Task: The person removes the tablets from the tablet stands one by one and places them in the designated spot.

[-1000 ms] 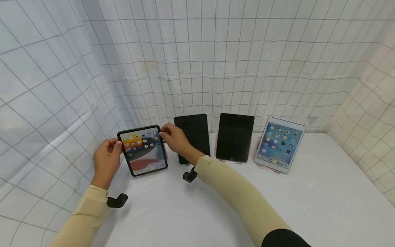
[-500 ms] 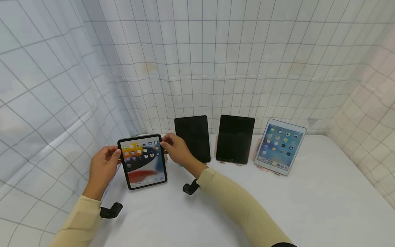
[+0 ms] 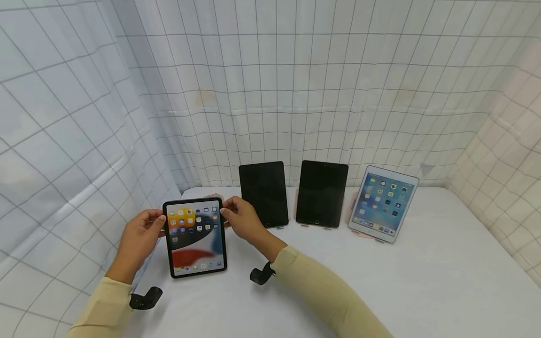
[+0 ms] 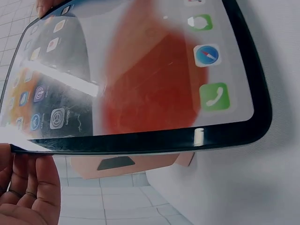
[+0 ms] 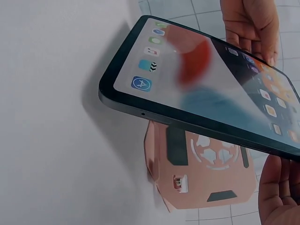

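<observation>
A tablet [image 3: 196, 239] with a black bezel and a lit home screen is at the left of the table. My left hand [image 3: 139, 237] pinches its left edge, and my right hand [image 3: 246, 221] pinches its right edge near the top. In the right wrist view, the tablet [image 5: 187, 75] leans over the white tabletop. Behind it is a pink stand [image 5: 211, 199] with cutouts, apart from the tablet's back in that view. Fingers of my left hand [image 4: 35, 187] lie behind the edge in the left wrist view.
To the right, two tablets with dark screens [image 3: 264, 195] [image 3: 322, 195] lean on stands. Beyond them a white tablet [image 3: 383, 204] with a lit screen leans too. Grid-patterned white curtains [image 3: 279, 94] enclose the back and sides of the white table [image 3: 422, 281].
Both hands have brought the tablet down and toward me, away from the pink stand, and it stands straighter in the head view. The other tablets stay in place.
</observation>
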The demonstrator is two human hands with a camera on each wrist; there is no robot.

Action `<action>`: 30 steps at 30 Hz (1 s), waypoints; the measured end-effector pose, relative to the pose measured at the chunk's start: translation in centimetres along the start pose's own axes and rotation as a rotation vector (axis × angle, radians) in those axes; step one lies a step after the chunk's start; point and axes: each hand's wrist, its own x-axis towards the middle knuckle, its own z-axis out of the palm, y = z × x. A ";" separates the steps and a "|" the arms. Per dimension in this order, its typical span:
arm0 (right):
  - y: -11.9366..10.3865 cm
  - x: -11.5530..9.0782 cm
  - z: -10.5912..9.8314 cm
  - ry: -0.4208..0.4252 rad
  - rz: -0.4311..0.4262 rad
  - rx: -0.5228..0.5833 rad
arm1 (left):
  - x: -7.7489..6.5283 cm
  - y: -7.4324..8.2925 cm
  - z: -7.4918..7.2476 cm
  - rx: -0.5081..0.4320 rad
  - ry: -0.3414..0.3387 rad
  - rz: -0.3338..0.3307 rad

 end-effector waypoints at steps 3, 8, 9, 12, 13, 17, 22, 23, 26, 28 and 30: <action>0.2 -0.5 0.1 0.006 0.031 0.022 | 0.0 -0.1 0.0 -0.013 -0.035 0.000; 0.9 -1.0 0.3 0.017 0.068 0.060 | -0.1 -0.6 0.0 -0.042 -0.108 -0.007; 1.0 -1.1 0.4 0.019 0.077 0.064 | -0.2 -0.7 0.0 -0.048 -0.124 -0.015; 1.2 -1.5 0.6 0.024 0.104 0.069 | -0.3 -0.9 -0.2 -0.065 -0.170 -0.043; 1.3 -1.6 0.7 0.025 0.110 0.072 | -0.4 -1.0 -0.2 -0.069 -0.183 -0.053; 1.6 -2.0 1.1 0.030 0.130 0.077 | -0.6 -1.2 -0.3 -0.074 -0.221 -0.084; 2.0 -2.7 1.5 0.030 0.161 0.097 | -0.8 -1.7 -0.4 -0.076 -0.265 -0.120; 2.1 -2.8 1.6 0.030 0.171 0.102 | -0.9 -1.8 -0.4 -0.081 -0.273 -0.123; 2.4 -3.3 1.8 0.037 0.191 0.113 | -0.9 -2.1 -0.4 -0.099 -0.297 -0.130; 2.6 -3.6 1.9 0.038 0.205 0.122 | -0.9 -2.4 -0.4 -0.105 -0.312 -0.140; 2.8 -3.8 2.1 0.038 0.219 0.127 | -0.9 -2.6 -0.3 -0.101 -0.324 -0.156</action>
